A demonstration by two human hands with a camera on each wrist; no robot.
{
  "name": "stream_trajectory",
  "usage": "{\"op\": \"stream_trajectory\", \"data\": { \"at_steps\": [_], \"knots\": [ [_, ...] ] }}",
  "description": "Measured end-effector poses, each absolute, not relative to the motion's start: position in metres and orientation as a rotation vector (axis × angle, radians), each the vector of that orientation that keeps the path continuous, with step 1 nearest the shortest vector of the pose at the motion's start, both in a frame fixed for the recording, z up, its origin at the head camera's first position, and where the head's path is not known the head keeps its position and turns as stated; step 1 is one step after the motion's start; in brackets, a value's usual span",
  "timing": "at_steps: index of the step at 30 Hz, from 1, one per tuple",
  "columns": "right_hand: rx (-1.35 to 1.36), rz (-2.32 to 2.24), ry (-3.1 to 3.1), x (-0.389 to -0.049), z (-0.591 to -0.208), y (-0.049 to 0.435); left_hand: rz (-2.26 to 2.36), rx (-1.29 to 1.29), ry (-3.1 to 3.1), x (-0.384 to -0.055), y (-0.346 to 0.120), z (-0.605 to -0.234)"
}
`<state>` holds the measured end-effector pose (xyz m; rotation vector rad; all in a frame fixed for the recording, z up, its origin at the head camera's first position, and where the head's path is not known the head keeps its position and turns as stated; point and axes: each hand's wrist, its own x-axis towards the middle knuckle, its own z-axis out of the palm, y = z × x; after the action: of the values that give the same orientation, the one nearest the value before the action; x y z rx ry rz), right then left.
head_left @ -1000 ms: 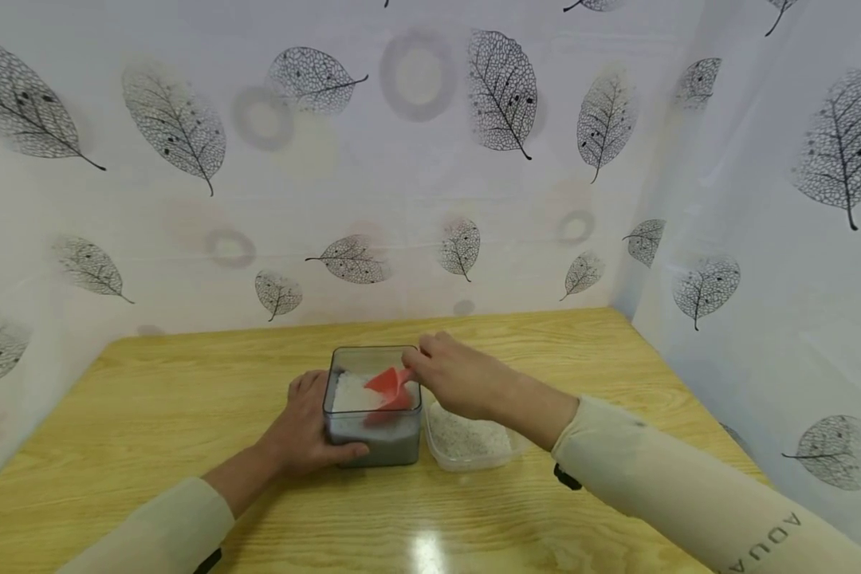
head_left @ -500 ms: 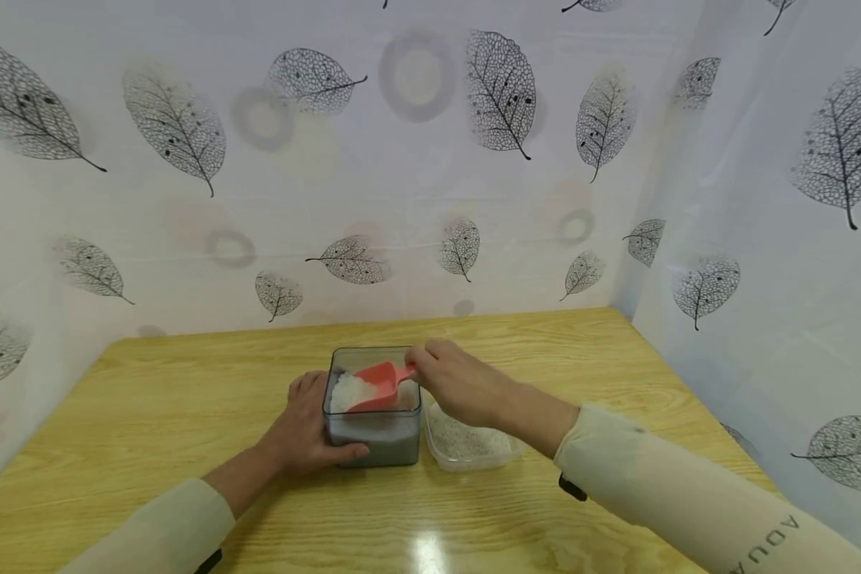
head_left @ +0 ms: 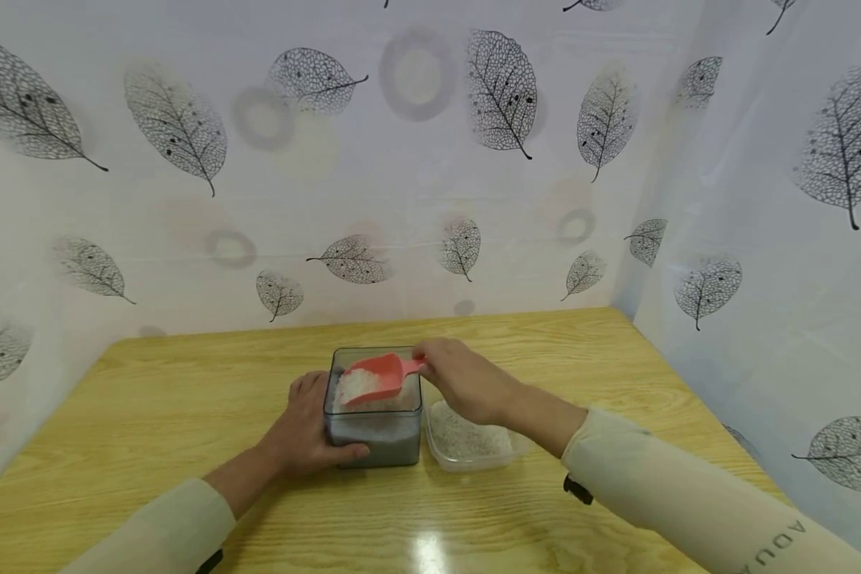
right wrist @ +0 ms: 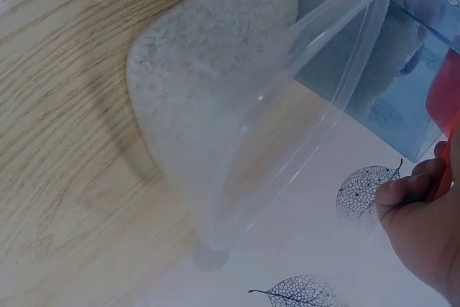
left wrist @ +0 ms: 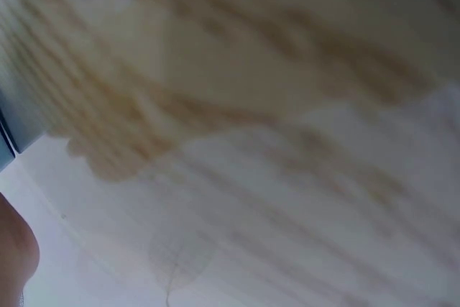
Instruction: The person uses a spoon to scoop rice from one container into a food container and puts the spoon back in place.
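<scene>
A square, see-through grey storage box (head_left: 373,448) stands on the table, part filled with white, rice-like grains. My left hand (head_left: 304,434) holds it at its left side, thumb across the front. Over the box opening, my right hand (head_left: 469,387) grips a red scoop (head_left: 393,373) by its handle; white grains lie in the scoop's mouth. The right wrist view shows the scoop (right wrist: 440,95) at the box's far side and fingers of the right hand (right wrist: 424,213). The left wrist view is blurred, with only a bit of hand (left wrist: 14,253) and a box edge (left wrist: 18,124).
Directly right of the box, a clear plastic tub (right wrist: 237,141) holds more white grains, partly under the right forearm. Both stand on a wood-grain table (head_left: 186,399). A leaf-print curtain (head_left: 416,175) encloses the back and sides.
The scoop has risen from the grains inside the box and tipped level, now carrying a load. My right hand has shifted slightly right with it. The left hand and box stay put.
</scene>
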<state>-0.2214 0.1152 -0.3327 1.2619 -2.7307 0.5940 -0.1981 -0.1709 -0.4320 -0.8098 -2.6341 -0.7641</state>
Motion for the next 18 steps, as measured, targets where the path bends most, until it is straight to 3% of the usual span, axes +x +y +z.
{"op": "stream_trajectory", "data": {
  "at_steps": [18],
  "knots": [
    [1.135, 0.667, -2.678, -0.225, -0.314, 0.165, -0.759, -0.812, -2.629, -0.202, -0.173, -0.438]
  ]
}}
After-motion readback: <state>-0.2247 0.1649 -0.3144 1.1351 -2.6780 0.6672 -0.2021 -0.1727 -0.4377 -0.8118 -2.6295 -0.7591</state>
